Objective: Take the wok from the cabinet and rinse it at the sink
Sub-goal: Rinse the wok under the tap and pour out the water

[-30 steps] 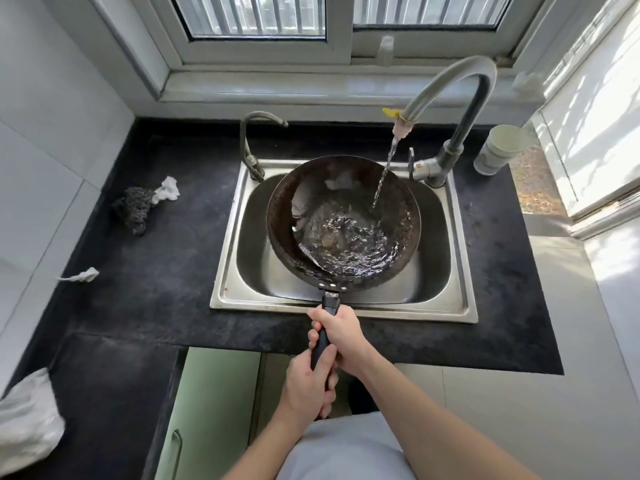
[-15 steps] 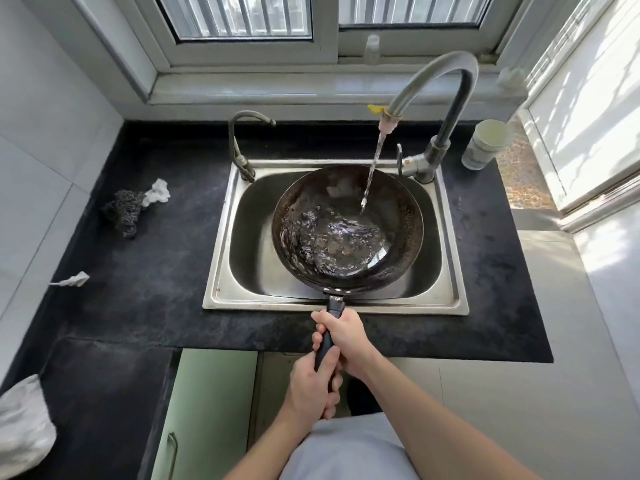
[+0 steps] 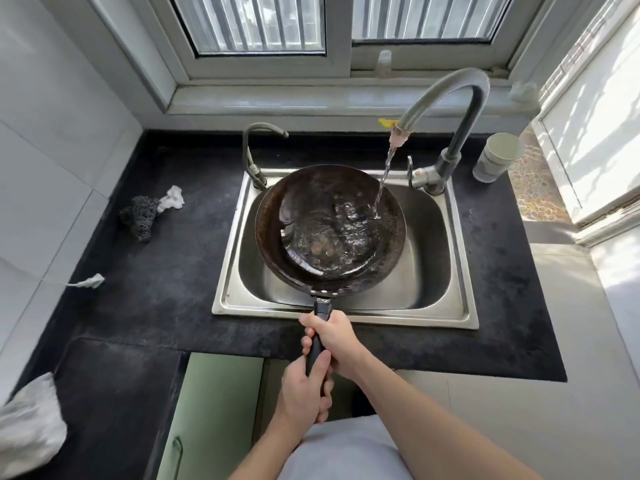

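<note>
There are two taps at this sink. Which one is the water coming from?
The tall curved tap at the sink's back right corner. A stream falls from its spout into the wok. The smaller thin tap at the back left is dry.

The black countertop (image 3: 166,271) has a steel sink (image 3: 460,271) set into it. On it lie a dark scrubber (image 3: 140,216), white paper scraps (image 3: 172,199), a white cloth (image 3: 27,427) and a cup (image 3: 497,161).

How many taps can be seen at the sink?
2. The large tap stands at the back right corner of the sink and runs water into the wok. The small tap stands at the back left corner.
</note>
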Demonstrator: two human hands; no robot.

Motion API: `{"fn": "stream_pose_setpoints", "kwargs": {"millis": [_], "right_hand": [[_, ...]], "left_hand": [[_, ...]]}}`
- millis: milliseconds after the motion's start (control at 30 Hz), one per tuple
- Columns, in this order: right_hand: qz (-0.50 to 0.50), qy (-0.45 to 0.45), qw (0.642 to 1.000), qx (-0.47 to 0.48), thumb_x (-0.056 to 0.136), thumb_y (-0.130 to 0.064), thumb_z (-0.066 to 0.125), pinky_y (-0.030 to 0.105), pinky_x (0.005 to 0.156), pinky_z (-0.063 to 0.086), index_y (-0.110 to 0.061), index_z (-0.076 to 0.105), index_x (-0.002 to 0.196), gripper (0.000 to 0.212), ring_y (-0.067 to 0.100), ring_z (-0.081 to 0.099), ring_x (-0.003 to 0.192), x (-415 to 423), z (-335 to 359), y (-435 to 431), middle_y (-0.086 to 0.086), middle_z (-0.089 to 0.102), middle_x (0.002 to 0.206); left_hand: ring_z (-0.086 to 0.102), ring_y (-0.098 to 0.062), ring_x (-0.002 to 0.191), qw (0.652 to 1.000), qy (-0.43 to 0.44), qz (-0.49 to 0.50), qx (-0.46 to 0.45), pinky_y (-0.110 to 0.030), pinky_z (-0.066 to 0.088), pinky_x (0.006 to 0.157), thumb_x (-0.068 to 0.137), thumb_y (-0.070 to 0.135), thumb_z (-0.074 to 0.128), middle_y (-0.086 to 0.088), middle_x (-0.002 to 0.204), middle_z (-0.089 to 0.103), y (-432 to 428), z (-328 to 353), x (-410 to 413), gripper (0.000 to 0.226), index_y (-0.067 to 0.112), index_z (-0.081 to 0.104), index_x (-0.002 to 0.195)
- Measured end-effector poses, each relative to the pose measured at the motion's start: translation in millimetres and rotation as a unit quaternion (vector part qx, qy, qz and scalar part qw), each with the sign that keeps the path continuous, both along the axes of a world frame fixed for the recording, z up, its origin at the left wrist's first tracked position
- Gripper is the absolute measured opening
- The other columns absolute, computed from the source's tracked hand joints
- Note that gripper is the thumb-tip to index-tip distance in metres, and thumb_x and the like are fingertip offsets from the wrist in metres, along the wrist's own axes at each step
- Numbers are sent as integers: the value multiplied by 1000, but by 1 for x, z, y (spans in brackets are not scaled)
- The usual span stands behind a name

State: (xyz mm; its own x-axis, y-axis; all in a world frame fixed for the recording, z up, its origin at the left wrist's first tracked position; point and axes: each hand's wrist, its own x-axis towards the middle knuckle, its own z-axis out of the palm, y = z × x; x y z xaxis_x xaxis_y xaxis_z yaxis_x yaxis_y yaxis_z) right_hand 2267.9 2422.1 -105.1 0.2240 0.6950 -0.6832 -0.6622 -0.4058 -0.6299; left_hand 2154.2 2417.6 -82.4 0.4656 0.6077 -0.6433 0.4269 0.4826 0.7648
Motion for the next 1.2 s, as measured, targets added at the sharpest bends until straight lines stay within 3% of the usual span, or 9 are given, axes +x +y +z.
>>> {"fn": "stream_pose_setpoints", "kwargs": {"millis": [367,533,633,733,833,900,1000,1100,1200], "right_hand": [[-25,-15,998,-63,94,-6,66,25,41,43,-11,44,72,32,13,48,41,-32,4,10,3,42,54],[-20,28,999,-15,95,-2,62,25,42,42,-13,44,73,30,10,44,41,-40,4,12,0,41,55],[-23,51,998,22,95,-1,60,23,42,40,-13,46,75,27,8,41,41,-39,6,16,-2,41,55],[-12,50,998,41,95,-2,61,22,41,39,-13,46,74,28,8,40,41,-39,5,17,-2,40,54],[13,38,997,66,95,-3,61,21,41,38,-14,46,74,28,8,39,40,-36,6,16,-2,40,53],[33,33,995,83,95,-4,61,21,41,39,-14,45,74,29,7,41,39,-34,8,16,-2,40,53],[57,25,994,90,95,-5,62,22,43,42,-14,46,72,29,8,45,41,-30,11,17,-2,41,54],[87,16,994,64,93,-3,64,24,44,45,-12,47,77,25,12,49,44,-23,14,15,1,46,57],[127,-31,991,34,91,-8,69,29,50,49,-9,48,84,22,15,55,47,-21,14,14,3,51,59]], "left_hand": [[38,-14,37,999,19,-37,34,-26,32,37,98,26,50,-3,53,47,1,4,-31,28,7,53,77],[49,-14,44,984,61,-83,142,-35,41,46,94,41,51,2,53,55,7,-1,-49,33,13,58,78],[50,-9,47,975,89,-100,177,-31,43,50,96,43,48,3,56,55,11,3,-47,34,18,56,76],[37,-10,40,1000,13,-18,5,-24,30,37,97,41,48,-2,61,46,12,10,-41,33,12,51,81],[26,-8,34,974,-80,49,-205,-14,19,33,95,54,44,-2,59,42,13,17,-41,42,12,46,88],[22,-7,31,959,-109,60,-253,-12,16,32,87,63,46,-1,53,34,13,19,-41,50,13,48,89],[19,-7,29,973,-104,57,-197,-11,14,35,84,61,47,-2,48,27,9,18,-36,52,10,49,89],[20,-8,30,984,-83,66,-141,-12,14,36,96,50,41,-2,47,27,2,14,-31,46,8,48,81],[28,-9,32,996,-46,58,-47,-19,22,34,95,49,41,3,43,32,0,5,-30,49,8,46,69]]}}
